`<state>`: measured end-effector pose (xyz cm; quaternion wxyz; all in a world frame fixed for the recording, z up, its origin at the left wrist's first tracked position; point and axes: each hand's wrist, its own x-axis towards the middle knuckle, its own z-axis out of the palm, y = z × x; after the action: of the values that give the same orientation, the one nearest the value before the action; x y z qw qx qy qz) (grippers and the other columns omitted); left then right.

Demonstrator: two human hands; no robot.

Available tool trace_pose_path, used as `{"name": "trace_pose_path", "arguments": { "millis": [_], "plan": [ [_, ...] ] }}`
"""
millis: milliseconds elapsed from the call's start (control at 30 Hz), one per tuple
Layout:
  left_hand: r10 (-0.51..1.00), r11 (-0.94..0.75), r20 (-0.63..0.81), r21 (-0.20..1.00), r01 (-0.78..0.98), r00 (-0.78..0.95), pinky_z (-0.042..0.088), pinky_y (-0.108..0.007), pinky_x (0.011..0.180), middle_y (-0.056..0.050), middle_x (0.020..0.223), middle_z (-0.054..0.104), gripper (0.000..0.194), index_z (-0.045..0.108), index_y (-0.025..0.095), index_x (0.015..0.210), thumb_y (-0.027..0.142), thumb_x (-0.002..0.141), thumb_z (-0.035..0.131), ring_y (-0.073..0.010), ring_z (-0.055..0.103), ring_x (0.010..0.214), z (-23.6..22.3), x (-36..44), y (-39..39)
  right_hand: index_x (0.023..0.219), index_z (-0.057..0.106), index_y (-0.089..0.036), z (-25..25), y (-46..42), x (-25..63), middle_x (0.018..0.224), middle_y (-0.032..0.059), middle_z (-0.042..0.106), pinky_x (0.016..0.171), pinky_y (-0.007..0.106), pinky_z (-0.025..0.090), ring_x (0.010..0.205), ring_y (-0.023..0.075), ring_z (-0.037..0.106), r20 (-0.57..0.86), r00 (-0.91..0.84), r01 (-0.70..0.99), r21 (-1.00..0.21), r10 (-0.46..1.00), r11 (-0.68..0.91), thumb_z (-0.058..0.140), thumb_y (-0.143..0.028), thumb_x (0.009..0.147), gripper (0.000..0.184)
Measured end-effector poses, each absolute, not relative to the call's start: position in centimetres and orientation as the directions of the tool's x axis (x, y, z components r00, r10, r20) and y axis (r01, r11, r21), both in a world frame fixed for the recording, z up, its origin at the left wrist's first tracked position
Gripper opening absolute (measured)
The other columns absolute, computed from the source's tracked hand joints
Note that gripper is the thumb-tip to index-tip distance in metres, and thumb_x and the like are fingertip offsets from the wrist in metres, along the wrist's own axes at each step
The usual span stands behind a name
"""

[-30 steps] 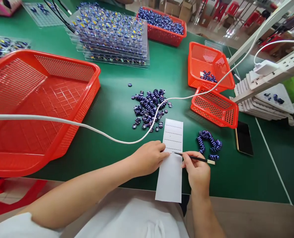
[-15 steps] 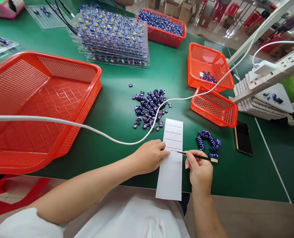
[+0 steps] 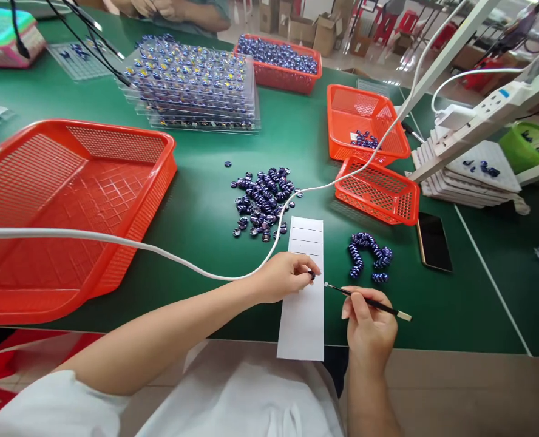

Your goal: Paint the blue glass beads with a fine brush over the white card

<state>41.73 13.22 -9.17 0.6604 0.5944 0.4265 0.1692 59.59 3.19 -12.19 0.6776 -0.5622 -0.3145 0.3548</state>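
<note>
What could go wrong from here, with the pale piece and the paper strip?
The small pale piece sits only at the tip of the thin black tool, so a shake of the right hand might drop it. The paper strip extends past the green table's near edge; clothing could catch it. The dark bead in the left hand could slip.

Likely workshop, green workbench (image 3: 196, 212), stacked trays (image 3: 192, 85)
</note>
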Motion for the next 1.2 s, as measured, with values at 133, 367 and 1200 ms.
{"name": "trace_pose_path", "arguments": {
  "millis": [133, 367, 1200],
  "plan": [
    [0.72, 0.223, -0.347, 0.936, 0.273, 0.601, 0.045, -0.022, 0.058, -0.002, 0.077, 0.067, 0.033, 0.071, 0.013, 0.11, 0.021, 0.081, 0.057, -0.011, 0.055, 0.061, -10.2, 42.6, 13.0, 0.084, 0.064, -0.017, -12.6, 3.3, 59.5, 0.085, 0.0057, 0.073, 0.047, 0.025, 0.045, 0.049, 0.0097, 0.056, 0.001, 0.563, -0.12, -0.989, 0.827, 0.083, 0.076, -0.028, 0.082, 0.016],
    [0.78, -0.111, -0.118, 0.94, 0.321, 0.615, 0.049, -0.024, 0.065, -0.003, 0.078, 0.069, 0.032, 0.071, 0.014, 0.113, 0.023, 0.083, 0.061, -0.0133, 0.06, 0.067, -11.1, 42.2, 12.3, 0.086, 0.065, -0.017, -13.0, 3.1, 59.3, 0.085, 0.0062, 0.074, 0.047, 0.024, 0.045, 0.049, 0.0096, 0.057, 0.002, 0.587, -0.066, -0.997, 0.809, 0.05, 0.076, -0.028, 0.082, 0.016],
    [0.716, -0.45, 0.098, 0.821, 0.35, 0.691, 0.05, -0.025, 0.065, -0.006, 0.083, 0.069, 0.034, 0.072, 0.008, 0.112, 0.016, 0.083, 0.055, -0.0141, 0.061, 0.067, -11.7, 42.0, 12.1, 0.088, 0.072, -0.019, -12.1, 2.6, 58.5, 0.082, 0.0025, 0.072, 0.048, 0.02, 0.051, 0.051, 0.0082, 0.06, 0.046, 0.517, 0.22, -0.972, 0.855, -0.081, 0.073, -0.027, 0.085, 0.008]
  ]
}}
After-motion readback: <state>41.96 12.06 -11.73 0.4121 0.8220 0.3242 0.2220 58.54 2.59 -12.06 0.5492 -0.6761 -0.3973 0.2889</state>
